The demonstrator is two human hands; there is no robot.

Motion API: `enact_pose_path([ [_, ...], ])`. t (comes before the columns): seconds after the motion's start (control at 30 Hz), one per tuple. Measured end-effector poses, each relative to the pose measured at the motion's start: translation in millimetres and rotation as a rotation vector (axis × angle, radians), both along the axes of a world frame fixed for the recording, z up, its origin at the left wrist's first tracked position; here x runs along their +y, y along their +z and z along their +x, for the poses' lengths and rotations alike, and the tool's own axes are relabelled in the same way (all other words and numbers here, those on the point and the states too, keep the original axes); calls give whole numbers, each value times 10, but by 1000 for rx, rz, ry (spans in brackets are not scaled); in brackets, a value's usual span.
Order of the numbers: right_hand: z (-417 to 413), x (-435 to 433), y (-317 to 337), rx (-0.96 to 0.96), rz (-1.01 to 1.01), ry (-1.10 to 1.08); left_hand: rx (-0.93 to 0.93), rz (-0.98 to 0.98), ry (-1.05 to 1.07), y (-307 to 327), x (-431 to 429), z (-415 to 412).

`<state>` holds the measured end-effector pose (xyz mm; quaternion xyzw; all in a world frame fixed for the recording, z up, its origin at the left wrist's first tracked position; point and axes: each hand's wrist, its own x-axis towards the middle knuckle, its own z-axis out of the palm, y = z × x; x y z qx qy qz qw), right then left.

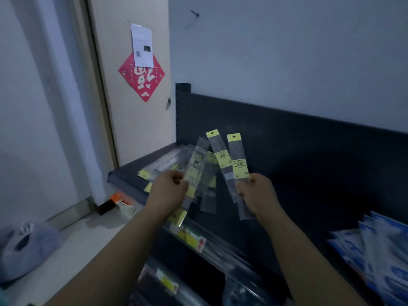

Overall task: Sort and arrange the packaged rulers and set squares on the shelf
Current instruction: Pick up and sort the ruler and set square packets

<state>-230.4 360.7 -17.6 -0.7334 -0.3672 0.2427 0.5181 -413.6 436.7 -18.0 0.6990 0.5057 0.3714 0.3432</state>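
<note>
My left hand (171,191) grips a fan of clear packaged rulers with yellow labels (197,166), held upright above the dark shelf (309,180). My right hand (257,194) holds two more packaged rulers (234,164), their yellow header tabs pointing up. Between the two bunches another ruler pack (209,191) shows, and I cannot tell which hand holds it. More packaged rulers (163,162) lie flat on the shelf's far left end, behind my left hand.
Blue-and-white packets (379,250) are stacked on the shelf at the right. The shelf's front rail carries yellow price tags (192,238). A door with a red diamond poster (141,77) stands to the left. A plastic bag (24,246) and a small box (125,205) sit on the floor.
</note>
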Motion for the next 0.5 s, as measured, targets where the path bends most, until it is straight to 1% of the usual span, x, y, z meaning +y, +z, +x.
enact_pose_path([
  [0.13,-227,528,-29,-30,-42,-55,129,46,-15,-1,574,-195],
  [0.3,-340,918,-74,-98,-113,-108,230,72,-68,-52,1001,-178],
  [0.37,-358,1012,-91,-175,-132,-83,262,88,-85,-86,1116,-147],
  [0.5,-387,1116,-88,-400,-271,1,344,187,-86,-185,1249,-141],
])
